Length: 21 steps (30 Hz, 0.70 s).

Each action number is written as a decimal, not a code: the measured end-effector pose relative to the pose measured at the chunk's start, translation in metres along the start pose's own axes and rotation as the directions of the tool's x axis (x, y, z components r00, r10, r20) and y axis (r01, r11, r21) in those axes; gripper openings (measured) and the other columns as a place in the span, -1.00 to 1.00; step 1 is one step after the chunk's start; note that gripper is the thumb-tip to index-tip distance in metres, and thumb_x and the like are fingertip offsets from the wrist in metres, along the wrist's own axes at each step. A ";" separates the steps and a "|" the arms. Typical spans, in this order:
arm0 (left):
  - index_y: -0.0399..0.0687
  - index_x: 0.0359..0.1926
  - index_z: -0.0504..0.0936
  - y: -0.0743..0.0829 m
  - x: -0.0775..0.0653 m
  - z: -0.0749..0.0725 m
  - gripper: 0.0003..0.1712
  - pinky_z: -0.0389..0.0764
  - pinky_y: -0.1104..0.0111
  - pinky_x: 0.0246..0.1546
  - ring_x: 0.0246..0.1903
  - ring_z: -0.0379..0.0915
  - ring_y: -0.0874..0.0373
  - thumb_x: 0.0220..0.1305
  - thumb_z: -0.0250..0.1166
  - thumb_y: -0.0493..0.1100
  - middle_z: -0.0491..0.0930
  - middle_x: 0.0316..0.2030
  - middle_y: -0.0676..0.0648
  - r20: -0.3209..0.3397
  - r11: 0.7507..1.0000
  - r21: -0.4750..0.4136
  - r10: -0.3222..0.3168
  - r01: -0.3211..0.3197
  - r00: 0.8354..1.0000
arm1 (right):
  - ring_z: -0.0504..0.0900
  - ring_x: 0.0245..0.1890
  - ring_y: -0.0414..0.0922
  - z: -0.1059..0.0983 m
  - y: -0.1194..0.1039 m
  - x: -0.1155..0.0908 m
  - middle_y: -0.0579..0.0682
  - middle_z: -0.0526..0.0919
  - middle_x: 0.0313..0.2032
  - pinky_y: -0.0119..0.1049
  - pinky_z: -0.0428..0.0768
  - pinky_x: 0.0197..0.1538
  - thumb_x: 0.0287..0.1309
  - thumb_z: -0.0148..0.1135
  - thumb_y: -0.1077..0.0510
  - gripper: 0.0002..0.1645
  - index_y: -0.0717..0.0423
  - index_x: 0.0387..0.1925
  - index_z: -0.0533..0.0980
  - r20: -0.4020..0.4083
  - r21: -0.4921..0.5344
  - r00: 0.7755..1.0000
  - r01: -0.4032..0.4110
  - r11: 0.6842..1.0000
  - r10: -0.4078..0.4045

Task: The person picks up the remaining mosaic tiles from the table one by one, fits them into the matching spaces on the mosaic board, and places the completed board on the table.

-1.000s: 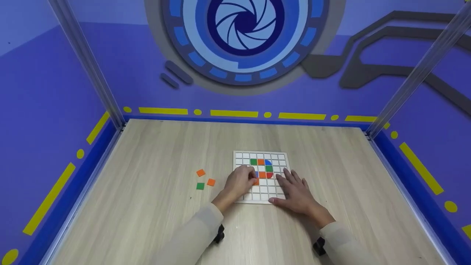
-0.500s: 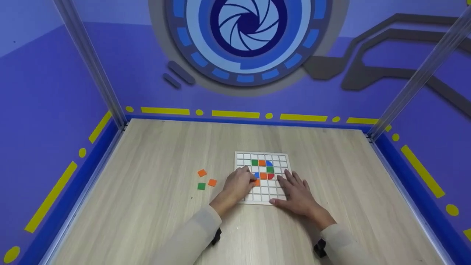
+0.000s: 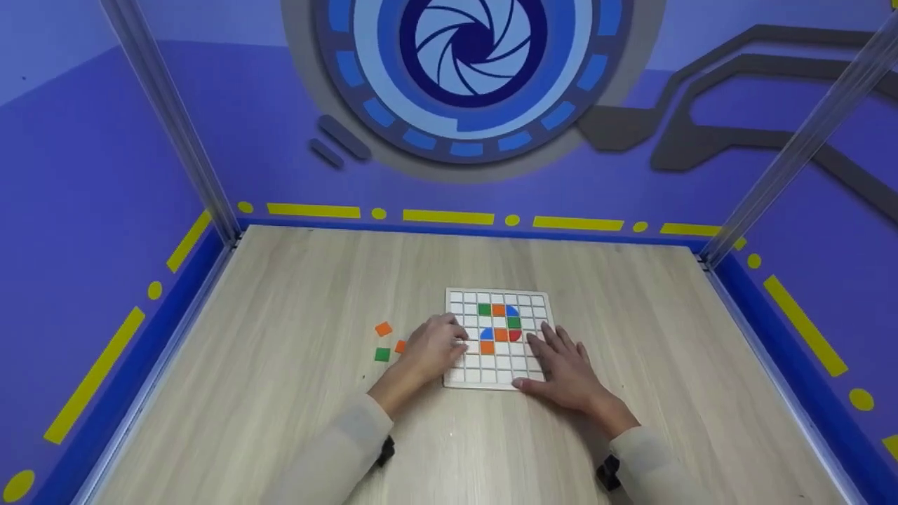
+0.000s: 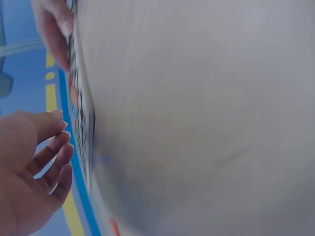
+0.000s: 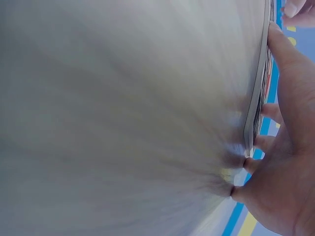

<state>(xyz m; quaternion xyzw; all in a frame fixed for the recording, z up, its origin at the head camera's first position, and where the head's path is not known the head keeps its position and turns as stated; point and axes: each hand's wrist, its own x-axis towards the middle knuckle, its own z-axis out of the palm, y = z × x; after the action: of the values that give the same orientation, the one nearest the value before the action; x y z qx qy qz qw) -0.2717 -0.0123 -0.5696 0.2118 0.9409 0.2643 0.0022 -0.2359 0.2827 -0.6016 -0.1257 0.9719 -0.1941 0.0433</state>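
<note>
A square white grid board (image 3: 498, 362) lies on the table. Set in its cells are several coloured tiles, among them an orange tile (image 3: 487, 347), a blue rounded tile (image 3: 487, 334) and a red rounded tile (image 3: 515, 336). My left hand (image 3: 435, 346) hovers at the board's left edge, fingers loosely bent. In the left wrist view, nothing shows between the thumb and fingers of the left hand (image 4: 34, 167). My right hand (image 3: 565, 365) rests spread over the board's right edge; in the right wrist view, the right hand (image 5: 280, 147) has its thumb along the board's near rim.
Left of the board lie a loose orange tile (image 3: 382, 328), a loose green tile (image 3: 382, 354) and another orange tile (image 3: 400, 346), partly covered by my left hand. Blue walls (image 3: 351, 189) enclose the wooden table (image 3: 295, 315) at the back and sides.
My left hand has drawn back leftward from the middle of the board, uncovering the blue rounded tile and the orange tile below it. The right hand stays in place.
</note>
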 end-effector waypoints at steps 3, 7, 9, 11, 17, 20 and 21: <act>-0.08 0.06 0.80 -0.017 -0.007 -0.015 -0.74 0.63 0.24 0.02 0.02 0.53 0.09 0.41 0.43 -0.16 0.63 0.01 -0.01 -0.037 1.000 0.019 -0.014 0.015 0.999 | -0.17 0.66 0.30 -0.001 0.000 0.000 0.17 -0.02 0.67 0.45 -0.17 0.52 0.13 0.30 -0.61 0.27 -0.01 0.64 0.21 -0.001 -0.001 1.000 0.004 1.000 -0.004; -0.14 0.08 0.77 -0.042 -0.018 -0.031 -0.70 0.63 0.15 0.03 0.01 0.55 0.01 0.36 0.45 -0.20 0.64 -0.02 -0.06 -0.063 0.997 0.056 -0.054 0.058 0.997 | -0.16 0.65 0.31 -0.001 -0.001 0.000 0.17 -0.02 0.67 0.45 -0.16 0.52 0.13 0.29 -0.62 0.27 -0.01 0.64 0.21 -0.002 -0.010 1.000 0.003 1.000 -0.003; -0.17 0.08 0.76 -0.052 -0.023 -0.038 -0.68 0.62 0.10 0.00 -0.02 0.55 -0.02 0.34 0.48 -0.20 0.63 -0.05 -0.08 -0.057 0.994 0.063 -0.080 0.084 0.995 | -0.15 0.65 0.31 -0.001 -0.001 0.000 0.18 -0.01 0.67 0.46 -0.15 0.51 0.13 0.29 -0.62 0.27 -0.01 0.64 0.22 -0.007 -0.012 1.000 0.003 1.000 -0.003; -0.18 0.07 0.75 -0.059 -0.028 -0.043 -0.67 0.61 0.08 -0.02 -0.06 0.53 -0.03 0.33 0.50 -0.18 0.60 -0.08 -0.07 -0.039 0.992 0.065 -0.106 0.109 0.994 | -0.14 0.65 0.32 -0.001 -0.001 0.000 0.18 0.00 0.67 0.46 -0.15 0.51 0.13 0.29 -0.62 0.27 0.00 0.64 0.22 -0.009 -0.014 1.000 0.003 1.000 -0.003; -0.17 -0.01 0.74 -0.071 -0.038 -0.051 -0.68 0.59 0.07 0.01 -0.08 0.48 -0.01 0.28 0.56 -0.15 0.54 -0.13 -0.03 0.044 0.991 0.045 -0.126 0.124 0.991 | -0.14 0.65 0.32 0.000 -0.001 0.000 0.18 0.00 0.67 0.45 -0.15 0.51 0.12 0.28 -0.64 0.29 0.00 0.64 0.21 -0.008 -0.022 1.000 -0.001 1.000 0.001; -0.15 -0.08 0.75 -0.074 -0.039 -0.051 -0.76 0.58 0.10 -0.01 -0.11 0.47 0.04 0.28 0.55 -0.20 0.53 -0.17 -0.01 0.064 0.994 0.019 -0.111 0.110 0.992 | -0.14 0.65 0.32 0.000 0.000 0.001 0.19 0.00 0.67 0.46 -0.15 0.51 0.12 0.28 -0.64 0.29 0.00 0.64 0.21 -0.005 -0.020 1.000 0.000 1.000 0.000; -0.15 -0.10 0.75 -0.074 -0.039 -0.050 -0.78 0.58 0.11 -0.02 -0.13 0.47 0.05 0.28 0.55 -0.22 0.53 -0.19 0.00 0.065 0.994 0.011 -0.106 0.106 0.992 | -0.15 0.65 0.32 0.000 0.000 0.001 0.19 -0.01 0.67 0.46 -0.15 0.51 0.11 0.28 -0.64 0.29 0.00 0.64 0.21 -0.003 -0.018 1.000 -0.001 1.000 0.001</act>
<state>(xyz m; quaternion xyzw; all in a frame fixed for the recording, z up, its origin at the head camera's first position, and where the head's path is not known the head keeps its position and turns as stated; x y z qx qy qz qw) -0.2716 -0.1100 -0.5676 0.1702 0.9511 0.2534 0.0463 -0.2365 0.2821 -0.6015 -0.1254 0.9738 -0.1855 0.0410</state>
